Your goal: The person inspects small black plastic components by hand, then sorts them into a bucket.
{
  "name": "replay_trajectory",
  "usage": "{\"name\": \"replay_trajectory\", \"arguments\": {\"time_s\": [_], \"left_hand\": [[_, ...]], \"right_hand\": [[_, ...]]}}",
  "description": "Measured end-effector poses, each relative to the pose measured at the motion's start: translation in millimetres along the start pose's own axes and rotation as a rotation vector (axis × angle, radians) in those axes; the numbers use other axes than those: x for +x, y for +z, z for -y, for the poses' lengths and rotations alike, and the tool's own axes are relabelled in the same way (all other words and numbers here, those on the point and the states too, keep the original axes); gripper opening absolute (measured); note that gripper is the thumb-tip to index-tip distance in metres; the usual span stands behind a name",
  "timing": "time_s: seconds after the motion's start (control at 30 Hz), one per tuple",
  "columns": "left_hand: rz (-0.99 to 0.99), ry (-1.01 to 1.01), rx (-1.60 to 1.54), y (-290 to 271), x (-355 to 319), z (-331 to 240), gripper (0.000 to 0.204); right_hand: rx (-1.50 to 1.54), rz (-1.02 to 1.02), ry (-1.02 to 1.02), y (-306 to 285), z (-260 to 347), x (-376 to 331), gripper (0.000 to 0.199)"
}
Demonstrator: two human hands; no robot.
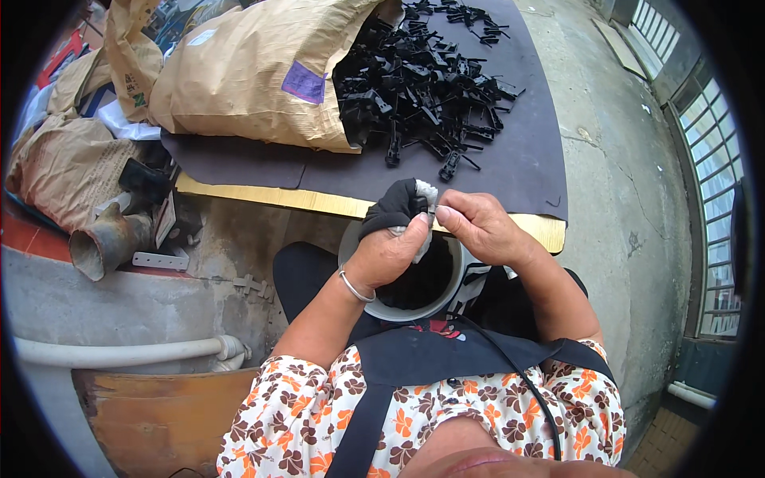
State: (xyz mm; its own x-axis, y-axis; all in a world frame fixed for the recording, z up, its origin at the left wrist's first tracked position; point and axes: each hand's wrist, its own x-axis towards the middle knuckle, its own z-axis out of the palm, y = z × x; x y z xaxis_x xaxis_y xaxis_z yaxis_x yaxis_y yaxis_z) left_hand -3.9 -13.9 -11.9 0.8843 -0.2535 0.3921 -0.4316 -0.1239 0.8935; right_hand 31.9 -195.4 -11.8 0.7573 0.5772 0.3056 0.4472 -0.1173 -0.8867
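Both hands meet over a pale bucket between my knees, at the table's near edge. Black cloth with a grey fuzzy edge covers the fingers of my left hand; whether it is a glove or a loose piece, I cannot tell. That hand is closed, thumb on top, and a small dark piece shows at its tip. My right hand pinches there with thumb and forefinger; what it grips is too small to make out. Dark contents fill the bucket's shadowed inside. Beyond lie heaped black plastic parts with thin stems.
A large brown paper sack lies on the dark-topped table, its mouth toward the heap. At left are another paper sack, a rusty metal pipe piece and a white pipe. A barred window stands right.
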Motion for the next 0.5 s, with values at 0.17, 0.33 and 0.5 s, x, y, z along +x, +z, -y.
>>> {"name": "replay_trajectory", "arguments": {"time_s": [0.17,0.33,0.5], "left_hand": [[-0.004,-0.005,0.164,2,0,3,0.022],[-0.036,-0.013,0.414,5,-9,-3,0.023],[0.062,0.024,0.87,-7,-15,-7,0.026]], "right_hand": [[-0.107,-0.057,0.034,7,6,3,0.023],[-0.117,-0.134,-0.017,26,-6,4,0.026],[-0.502,-0.199,0.003,12,-14,0,0.02]]}}
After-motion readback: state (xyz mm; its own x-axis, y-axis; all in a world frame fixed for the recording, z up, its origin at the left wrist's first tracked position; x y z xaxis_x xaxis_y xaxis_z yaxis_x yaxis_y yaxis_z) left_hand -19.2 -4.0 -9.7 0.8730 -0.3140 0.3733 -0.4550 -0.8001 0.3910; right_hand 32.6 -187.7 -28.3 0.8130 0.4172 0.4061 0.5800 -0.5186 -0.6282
